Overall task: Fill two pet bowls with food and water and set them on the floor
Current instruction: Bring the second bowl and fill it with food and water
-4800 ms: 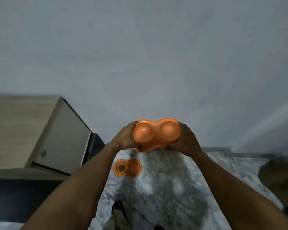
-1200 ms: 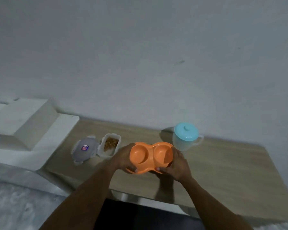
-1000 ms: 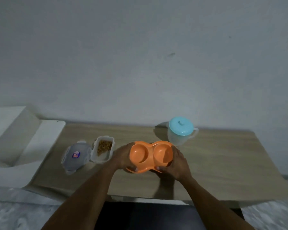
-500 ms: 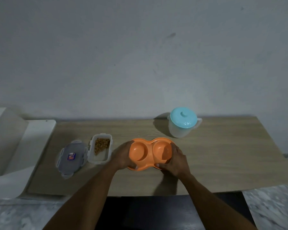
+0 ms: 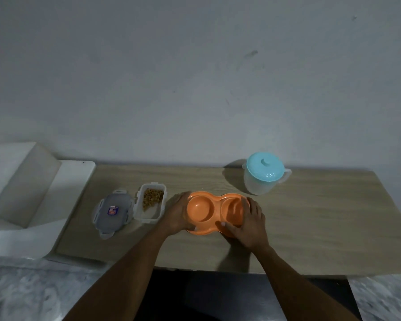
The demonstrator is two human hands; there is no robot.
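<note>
Bowl (image 5: 214, 213) lies on the bench (image 5: 322, 228), long axis left to right, your left grip (image 5: 177, 214) and right grip (image 5: 250, 225) curled round its ends, food tub (image 5: 151, 203) just beside the left, jug (image 5: 263, 173) nearer the right.

Left hand (image 5: 177, 213) and right hand (image 5: 250, 224), both reaching forward, curl round opposite ends of the orange bowl (image 5: 197, 208), thumbs on its near rim
</note>
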